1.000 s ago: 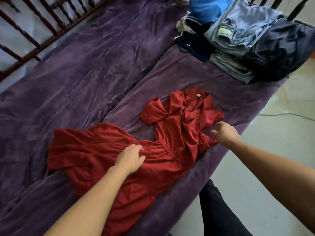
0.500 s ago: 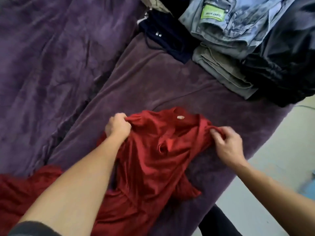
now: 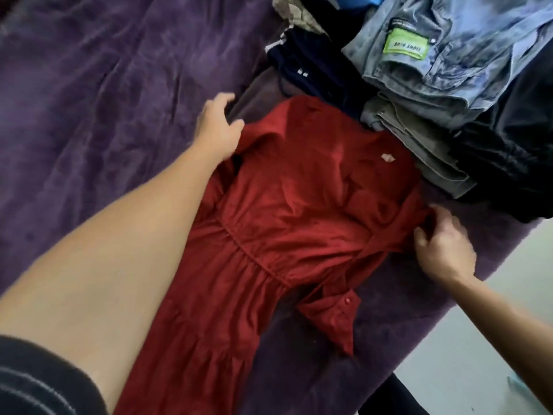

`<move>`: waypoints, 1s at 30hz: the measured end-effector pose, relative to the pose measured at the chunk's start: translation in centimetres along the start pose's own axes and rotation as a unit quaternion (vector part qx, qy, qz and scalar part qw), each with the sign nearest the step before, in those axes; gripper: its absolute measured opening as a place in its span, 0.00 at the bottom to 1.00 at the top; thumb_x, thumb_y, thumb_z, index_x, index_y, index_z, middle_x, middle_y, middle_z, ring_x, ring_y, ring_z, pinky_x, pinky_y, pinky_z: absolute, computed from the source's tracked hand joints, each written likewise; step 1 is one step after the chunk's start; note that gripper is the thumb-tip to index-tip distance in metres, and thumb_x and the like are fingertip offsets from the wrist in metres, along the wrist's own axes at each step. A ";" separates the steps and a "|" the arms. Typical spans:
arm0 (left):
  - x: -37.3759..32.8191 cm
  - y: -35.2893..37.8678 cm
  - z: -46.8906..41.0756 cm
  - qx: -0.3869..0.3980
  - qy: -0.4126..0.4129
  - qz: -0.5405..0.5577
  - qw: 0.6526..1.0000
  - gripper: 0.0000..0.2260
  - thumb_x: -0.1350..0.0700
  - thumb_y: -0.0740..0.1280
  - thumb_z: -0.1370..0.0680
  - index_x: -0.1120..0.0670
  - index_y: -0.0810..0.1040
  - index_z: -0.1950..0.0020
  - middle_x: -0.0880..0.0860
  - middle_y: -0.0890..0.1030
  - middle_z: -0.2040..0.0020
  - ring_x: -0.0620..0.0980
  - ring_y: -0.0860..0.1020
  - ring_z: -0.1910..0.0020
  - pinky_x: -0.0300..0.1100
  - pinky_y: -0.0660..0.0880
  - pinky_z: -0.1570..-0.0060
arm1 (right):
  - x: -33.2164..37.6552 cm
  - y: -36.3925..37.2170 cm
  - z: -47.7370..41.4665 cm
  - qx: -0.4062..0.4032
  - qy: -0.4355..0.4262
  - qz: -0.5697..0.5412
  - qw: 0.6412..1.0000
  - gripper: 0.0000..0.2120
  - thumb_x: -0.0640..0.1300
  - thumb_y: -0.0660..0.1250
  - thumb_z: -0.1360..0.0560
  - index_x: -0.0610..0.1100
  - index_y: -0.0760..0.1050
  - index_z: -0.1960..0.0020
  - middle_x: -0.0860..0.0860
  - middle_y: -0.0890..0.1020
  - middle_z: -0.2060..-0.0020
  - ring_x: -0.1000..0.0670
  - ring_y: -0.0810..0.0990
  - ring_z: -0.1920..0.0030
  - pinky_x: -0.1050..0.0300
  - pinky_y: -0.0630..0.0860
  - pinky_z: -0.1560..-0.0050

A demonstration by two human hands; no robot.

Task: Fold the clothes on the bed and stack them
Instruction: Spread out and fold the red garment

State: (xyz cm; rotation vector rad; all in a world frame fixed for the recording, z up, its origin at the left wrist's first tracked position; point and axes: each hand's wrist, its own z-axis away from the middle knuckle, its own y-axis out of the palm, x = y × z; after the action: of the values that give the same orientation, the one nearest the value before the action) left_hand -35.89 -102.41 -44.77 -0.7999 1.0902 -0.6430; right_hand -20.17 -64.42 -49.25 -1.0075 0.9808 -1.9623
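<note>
The red dress point(image 3: 299, 205) has been drawn flat; one shoulder is pinched by the right hand point(image 3: 443, 250), the left hand point(image 3: 218, 127) left slack-fingered. It could be skewed by uneven pulling.

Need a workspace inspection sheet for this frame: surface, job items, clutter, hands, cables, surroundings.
Surface: purple bed cover, wrinkled.
Job's things: red dress lies spread out, collar toward the folded pile, not yet folded; jeans with a green label lie on top of that pile.
Clutter: nothing seen.
Hands: left hand has relaxed fingers and lies at one shoulder edge of the dress; right hand pinches the fabric at the other shoulder.
Cables: nothing seen.
Surroundings: pale floor beside the bed; dark trouser leg at the bottom edge.
</note>
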 end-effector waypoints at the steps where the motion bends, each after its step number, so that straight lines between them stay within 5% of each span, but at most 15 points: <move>1: 2.8 -0.9 1.8 0.000 -0.022 -0.018 1.000 0.22 0.56 0.68 0.25 0.54 0.71 0.31 0.59 0.74 0.36 0.58 0.74 0.38 0.48 0.69 0.35 | 0.7 0.1 1.0 -0.026 -0.041 0.037 0.998 0.27 0.44 0.65 0.26 0.46 0.63 0.29 0.39 0.71 0.34 0.36 0.68 0.35 0.38 0.66 0.39; 5: 14.5 -5.5 11.9 0.016 -0.154 -0.073 0.985 0.16 0.58 0.70 0.25 0.58 0.77 0.38 0.63 0.79 0.42 0.61 0.77 0.41 0.50 0.72 0.39 | 6.2 1.6 4.8 -0.063 -0.214 0.077 0.972 0.28 0.46 0.66 0.29 0.43 0.68 0.30 0.40 0.70 0.32 0.37 0.65 0.30 0.40 0.61 0.34; 10: 27.5 -10.3 25.5 0.050 -0.313 -0.149 0.937 0.17 0.56 0.70 0.25 0.57 0.77 0.37 0.63 0.78 0.40 0.62 0.75 0.39 0.50 0.71 0.39 | 17.0 7.5 10.1 0.119 -0.375 0.096 0.914 0.12 0.44 0.66 0.26 0.47 0.79 0.43 0.49 0.80 0.46 0.43 0.76 0.43 0.48 0.74 0.48; 14: 36.1 -11.4 32.6 0.028 -0.423 -0.176 0.889 0.29 0.47 0.72 0.27 0.50 0.67 0.28 0.61 0.71 0.33 0.63 0.70 0.35 0.55 0.70 0.37 | 24.9 14.4 13.6 0.167 -0.479 0.106 0.855 0.09 0.45 0.64 0.24 0.45 0.78 0.46 0.46 0.81 0.49 0.42 0.78 0.46 0.49 0.75 0.49; 18: 42.3 -10.0 36.1 -0.033 -0.485 -0.084 0.870 0.44 0.44 0.76 0.32 0.48 0.55 0.23 0.60 0.67 0.28 0.62 0.67 0.31 0.56 0.66 0.35 | 31.7 21.1 16.1 0.116 -0.520 0.065 0.844 0.23 0.49 0.67 0.25 0.44 0.70 0.32 0.45 0.75 0.36 0.41 0.73 0.36 0.48 0.72 0.39; 20: 44.4 -9.0 36.8 -0.038 -0.473 -0.035 0.879 0.34 0.50 0.76 0.30 0.55 0.66 0.28 0.62 0.73 0.32 0.62 0.72 0.35 0.52 0.69 0.36 | 33.5 23.7 16.9 0.151 -0.489 0.123 0.850 0.30 0.54 0.69 0.26 0.47 0.65 0.28 0.45 0.72 0.33 0.42 0.71 0.34 0.47 0.71 0.37; 23: 46.2 -10.6 35.8 -0.111 -0.397 -0.057 0.909 0.09 0.55 0.72 0.26 0.60 0.81 0.51 0.64 0.81 0.47 0.62 0.79 0.46 0.50 0.74 0.47 | 35.0 25.6 16.7 0.119 -0.473 0.267 0.831 0.22 0.55 0.68 0.26 0.49 0.75 0.35 0.43 0.79 0.40 0.40 0.77 0.40 0.49 0.74 0.42; 27: 47.8 -15.7 31.5 -0.312 -0.270 -0.046 0.910 0.05 0.58 0.68 0.24 0.59 0.80 0.53 0.62 0.82 0.53 0.61 0.79 0.52 0.50 0.72 0.50 | 39.6 25.2 14.7 -0.020 -0.433 0.096 0.896 0.14 0.49 0.65 0.24 0.44 0.79 0.42 0.38 0.81 0.46 0.36 0.79 0.45 0.45 0.75 0.45; 30: 48.8 -16.0 30.3 -0.333 -0.266 -0.010 0.905 0.14 0.55 0.65 0.23 0.56 0.75 0.39 0.60 0.77 0.41 0.58 0.74 0.40 0.48 0.68 0.40 | 41.4 25.2 15.4 -0.064 -0.394 0.072 0.914 0.17 0.44 0.62 0.25 0.43 0.73 0.37 0.37 0.75 0.39 0.35 0.71 0.38 0.44 0.69 0.39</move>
State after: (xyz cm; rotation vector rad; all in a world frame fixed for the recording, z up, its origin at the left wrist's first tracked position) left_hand 8.00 -142.61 -49.23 -1.4778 0.7821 -0.0231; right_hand -19.05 -115.21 -51.18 -1.5720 0.6851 -1.1836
